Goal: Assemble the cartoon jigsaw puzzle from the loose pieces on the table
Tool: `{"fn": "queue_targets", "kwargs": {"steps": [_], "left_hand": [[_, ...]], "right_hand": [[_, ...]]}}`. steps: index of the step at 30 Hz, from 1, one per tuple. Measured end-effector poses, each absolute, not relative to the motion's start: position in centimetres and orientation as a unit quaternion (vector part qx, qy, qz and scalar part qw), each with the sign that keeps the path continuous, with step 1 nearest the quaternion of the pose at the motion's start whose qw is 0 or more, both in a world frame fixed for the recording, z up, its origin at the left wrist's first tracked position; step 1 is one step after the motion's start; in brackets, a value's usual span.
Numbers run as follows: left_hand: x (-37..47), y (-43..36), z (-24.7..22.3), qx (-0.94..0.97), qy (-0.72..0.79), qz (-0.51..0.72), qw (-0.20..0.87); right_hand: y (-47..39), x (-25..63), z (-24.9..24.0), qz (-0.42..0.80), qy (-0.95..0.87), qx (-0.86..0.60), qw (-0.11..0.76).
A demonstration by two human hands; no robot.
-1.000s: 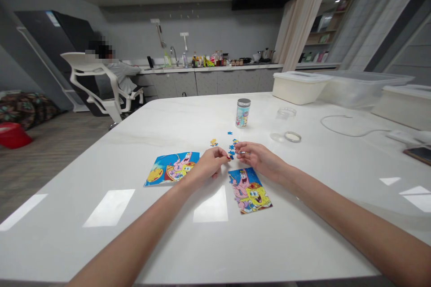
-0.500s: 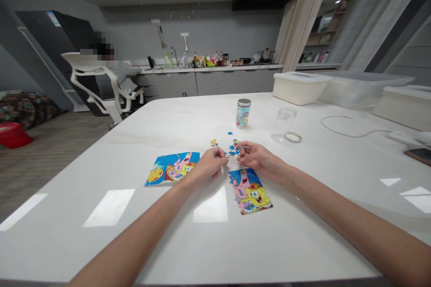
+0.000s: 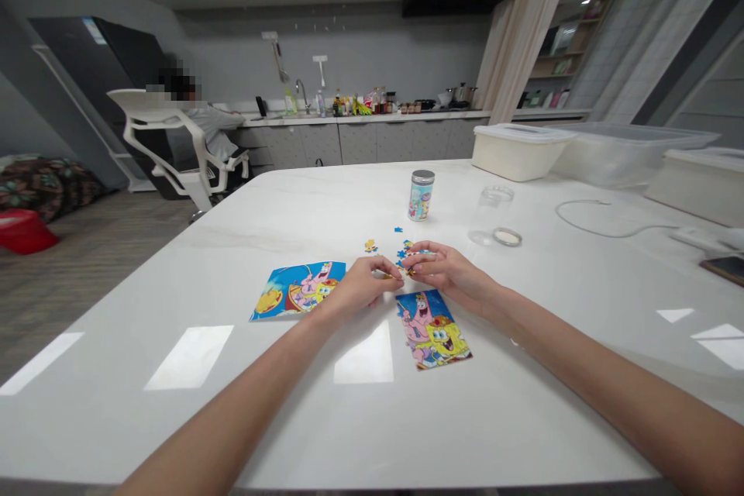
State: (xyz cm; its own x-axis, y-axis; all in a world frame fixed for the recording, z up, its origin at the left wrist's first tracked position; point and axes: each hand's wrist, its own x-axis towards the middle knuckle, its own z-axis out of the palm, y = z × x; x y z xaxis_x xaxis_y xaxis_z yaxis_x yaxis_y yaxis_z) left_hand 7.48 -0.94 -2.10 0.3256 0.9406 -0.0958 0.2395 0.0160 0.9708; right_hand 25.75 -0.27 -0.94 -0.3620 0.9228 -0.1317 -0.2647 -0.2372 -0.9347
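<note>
Thumb and fingers of the left hand [image 3: 365,283] form a closed grip, pinching a small, thin, yellowish puzzle piece [image 3: 384,274] just above the glossy white bench [image 3: 291,418]. Fingers of the right hand [image 3: 447,270] curl inward close to the left fingertips; whether they pinch a piece cannot be told, as that spot is too small and partly covered.

Just beyond the right fingertips lies a loose cluster of small blue-and-yellow puzzle pieces [image 3: 401,254], partly hidden by that hand. Two more bits, mostly yellow [image 3: 370,246], sit left of the cluster, and one blue puzzle piece [image 3: 398,229] lies beyond it.

Nearer the wearer, below the right hand, a joined cartoon puzzle panel [image 3: 433,333] in blue, pink and yellow lies flat, its left edge notched. Beside the left hand rests a glossy cartoon picture sheet [image 3: 279,294], partly behind the wrist.

Farther back, a printed cylindrical container with a silver lid [image 3: 421,198] stands upright. Right of it are a clear jar [image 3: 491,213] and, by its base, a round silver-rimmed lid [image 3: 508,237].
</note>
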Motion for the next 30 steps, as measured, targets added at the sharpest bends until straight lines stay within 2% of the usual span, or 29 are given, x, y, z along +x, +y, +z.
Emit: {"fn": "queue_targets", "kwargs": {"steps": [30], "left_hand": [[7.78, -0.93, -1.89, 0.604, 0.479, 0.33, 0.544]], "right_hand": [[-0.07, 25.66, -1.23, 0.7, -0.422, -0.365, 0.447]]}}
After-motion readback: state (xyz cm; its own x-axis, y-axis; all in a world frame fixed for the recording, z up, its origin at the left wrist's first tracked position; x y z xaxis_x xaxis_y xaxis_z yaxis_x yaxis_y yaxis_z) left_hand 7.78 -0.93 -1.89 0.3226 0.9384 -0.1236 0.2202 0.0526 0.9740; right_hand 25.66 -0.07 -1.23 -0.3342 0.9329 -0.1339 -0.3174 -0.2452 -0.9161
